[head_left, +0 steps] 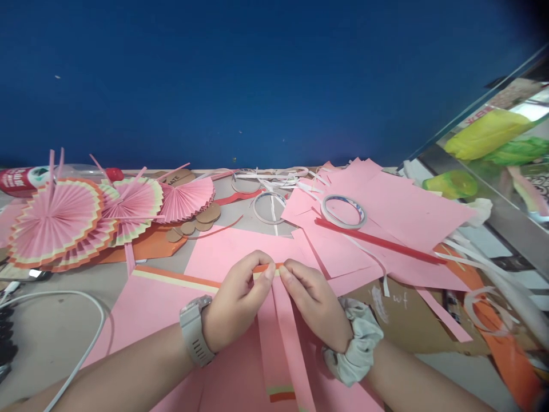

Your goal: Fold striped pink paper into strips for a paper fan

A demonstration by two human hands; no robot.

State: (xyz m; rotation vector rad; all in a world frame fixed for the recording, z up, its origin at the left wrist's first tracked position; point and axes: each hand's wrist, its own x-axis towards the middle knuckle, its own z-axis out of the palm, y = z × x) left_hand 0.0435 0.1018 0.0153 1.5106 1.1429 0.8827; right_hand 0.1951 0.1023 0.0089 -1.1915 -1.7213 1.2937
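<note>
Between my hands is a folded strip of pink paper (278, 337) with orange and pale yellow bands at its ends. My left hand (242, 297) pinches its far end, thumb on top. Close beside it, my right hand (315, 300) pinches the same end from the right. The rest of the strip hangs toward me over pink sheets on the table. One pink sheet with an orange and yellow edge (171, 292) lies under my left hand. Fingers below the paper are partly hidden.
Pleated pink paper fans (55, 223) stand at the left by a plastic bottle (26, 180). Tape rolls (343, 212) and a red strip (377, 241) lie on pink sheets at the right. A white cable (96, 303) curves at the left. A blue panel (257, 86) rises behind.
</note>
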